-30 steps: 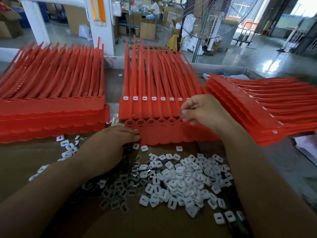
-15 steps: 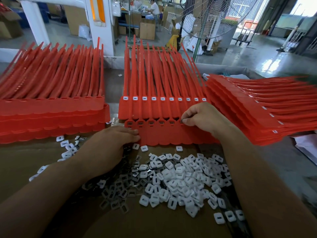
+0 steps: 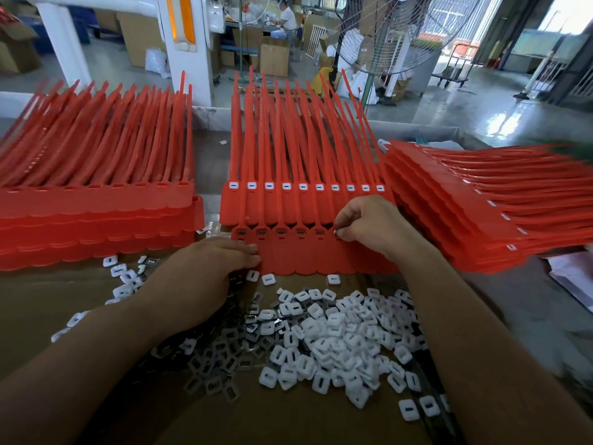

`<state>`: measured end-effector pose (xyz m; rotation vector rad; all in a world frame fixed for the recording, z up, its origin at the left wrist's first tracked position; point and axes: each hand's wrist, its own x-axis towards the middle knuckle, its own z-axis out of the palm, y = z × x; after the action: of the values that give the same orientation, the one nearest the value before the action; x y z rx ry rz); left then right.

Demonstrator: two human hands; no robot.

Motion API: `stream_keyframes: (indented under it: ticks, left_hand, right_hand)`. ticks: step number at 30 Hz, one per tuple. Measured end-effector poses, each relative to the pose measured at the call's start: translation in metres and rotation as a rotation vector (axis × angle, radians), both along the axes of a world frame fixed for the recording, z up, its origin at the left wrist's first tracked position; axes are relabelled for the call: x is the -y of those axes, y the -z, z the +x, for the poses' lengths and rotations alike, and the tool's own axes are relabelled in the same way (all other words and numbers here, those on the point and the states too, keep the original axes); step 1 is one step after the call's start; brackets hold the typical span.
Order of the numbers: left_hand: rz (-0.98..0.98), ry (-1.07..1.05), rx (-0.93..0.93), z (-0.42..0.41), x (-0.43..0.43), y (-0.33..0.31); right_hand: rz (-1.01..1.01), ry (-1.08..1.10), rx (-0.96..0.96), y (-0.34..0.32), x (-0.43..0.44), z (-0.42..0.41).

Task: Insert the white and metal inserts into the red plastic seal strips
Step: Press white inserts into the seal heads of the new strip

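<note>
Red seal strips lay mid-worktop, long axis near-far, tails pointing far. Your left hand stayed flat, fingers straight on their near-left edge. Your right hand had dropped to the near row since a second ago, pinching an insert. White inserts and metal inserts lay nearer.

All the seal strips are bright red. The white inserts each have a dark slot in the middle, the metal inserts look silvery grey, and the tabletop is plain cardboard brown.
</note>
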<state>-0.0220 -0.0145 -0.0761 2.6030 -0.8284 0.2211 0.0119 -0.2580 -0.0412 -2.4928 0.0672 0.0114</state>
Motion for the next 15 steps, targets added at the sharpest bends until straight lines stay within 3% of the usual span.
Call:
stream_keyframes:
  ticks: [6,11,15]
  left_hand:
    - [-0.069,0.033,0.026,0.0015,-0.0034,0.0084]
    - [-0.013,0.072,0.101,0.0026,-0.0003,0.0039]
    - [-0.087,0.044,0.012,0.0057,-0.0014,0.0052]
  right_hand:
    - [0.061,0.028,0.051,0.0063,0.0021,0.0003]
    - [0.060,0.011,0.029,0.0046,0.0070,0.0037]
    - [0.068,-0.003,0.023,0.0034,0.0083,0.0047]
